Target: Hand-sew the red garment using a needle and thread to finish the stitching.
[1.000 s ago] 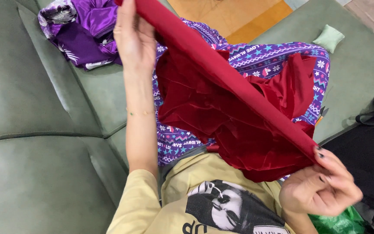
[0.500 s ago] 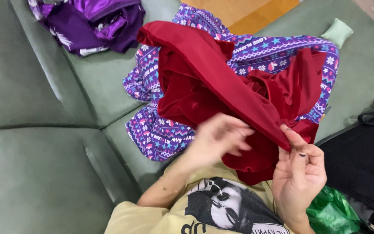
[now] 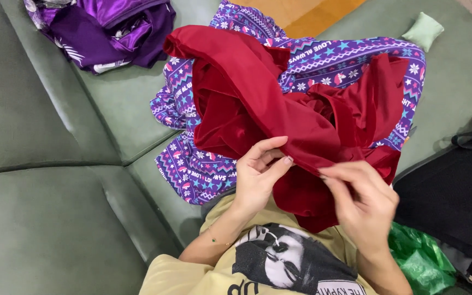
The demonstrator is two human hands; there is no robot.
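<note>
Both of our hands pinch the near edge of a crumpled deep-red velvet garment (image 3: pixel 279 104): our left hand (image 3: pixel 258 175) has thumb and fingers closed on the fold, and our right hand (image 3: pixel 361 202) grips it just beside. That garment lies on a purple patterned knit cloth (image 3: pixel 192 169) spread over the green leather sofa (image 3: pixel 45 164). Shiny purple satin clothing (image 3: pixel 110 27) sits well apart; a black bag (image 3: pixel 454 196) and a green plastic bag (image 3: pixel 419 259) lie near our right hand.

A green leather sofa (image 3: pixel 45 218) fills the view, with an orange-yellow floor (image 3: pixel 312 13) beyond its edge.
</note>
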